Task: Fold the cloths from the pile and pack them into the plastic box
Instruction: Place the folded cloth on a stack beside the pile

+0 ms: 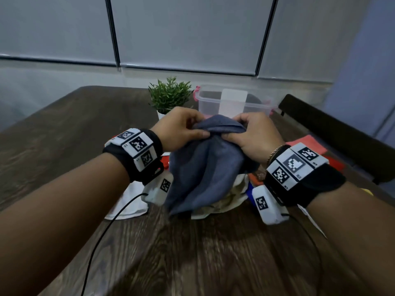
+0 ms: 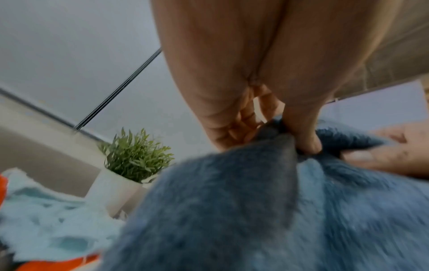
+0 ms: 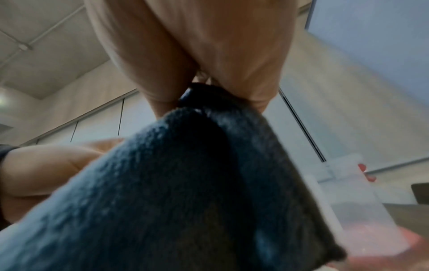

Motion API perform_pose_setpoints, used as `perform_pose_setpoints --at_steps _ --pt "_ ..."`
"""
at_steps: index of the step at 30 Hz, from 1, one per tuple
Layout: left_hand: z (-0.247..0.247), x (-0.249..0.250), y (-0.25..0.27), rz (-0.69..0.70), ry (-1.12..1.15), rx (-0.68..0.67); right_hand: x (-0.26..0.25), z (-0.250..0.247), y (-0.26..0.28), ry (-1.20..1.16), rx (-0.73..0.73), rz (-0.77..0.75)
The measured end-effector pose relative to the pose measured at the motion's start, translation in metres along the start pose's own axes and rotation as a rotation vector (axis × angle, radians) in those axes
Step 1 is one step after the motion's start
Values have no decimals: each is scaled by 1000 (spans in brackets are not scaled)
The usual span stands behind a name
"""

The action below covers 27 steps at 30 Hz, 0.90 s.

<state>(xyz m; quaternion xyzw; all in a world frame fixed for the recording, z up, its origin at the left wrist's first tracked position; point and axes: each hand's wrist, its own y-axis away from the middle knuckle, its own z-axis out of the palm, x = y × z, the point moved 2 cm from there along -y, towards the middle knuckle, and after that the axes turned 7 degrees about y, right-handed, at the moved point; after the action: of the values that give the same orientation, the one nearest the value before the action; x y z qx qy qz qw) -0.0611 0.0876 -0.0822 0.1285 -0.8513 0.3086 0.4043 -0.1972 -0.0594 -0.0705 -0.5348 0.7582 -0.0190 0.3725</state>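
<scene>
Both hands, the left hand (image 1: 177, 127) and right hand (image 1: 254, 133), pinch the blue cloth (image 1: 205, 167) at its top edge, over the pile (image 1: 222, 201). It looks soft and floppy; best held by corners. The box (image 1: 233, 101) sits at twelve o'clock.

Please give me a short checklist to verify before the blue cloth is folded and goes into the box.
1. Both hands grip the blue cloth: left hand, right hand: ok.
2. Cloth lifted off the pile: partly; its lower end rests there: not ok.
3. Cloth folded: not ok, it hangs bunched.
4. Box open: ok.
5. Room in the box: cannot tell.
6. Plant away from the box: not ok, close beside.
</scene>
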Motion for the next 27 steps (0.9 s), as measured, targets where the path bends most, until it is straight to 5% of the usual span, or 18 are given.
perform_pose_setpoints --at_steps 16,22,27 --pt "-56 7 -12 -12 71 692 13 -58 -8 68 249 8" --pt "-65 11 -3 94 122 782 18 -70 -10 8 429 57" --pt "-79 32 10 166 98 725 14 -88 -5 -124 421 -44"
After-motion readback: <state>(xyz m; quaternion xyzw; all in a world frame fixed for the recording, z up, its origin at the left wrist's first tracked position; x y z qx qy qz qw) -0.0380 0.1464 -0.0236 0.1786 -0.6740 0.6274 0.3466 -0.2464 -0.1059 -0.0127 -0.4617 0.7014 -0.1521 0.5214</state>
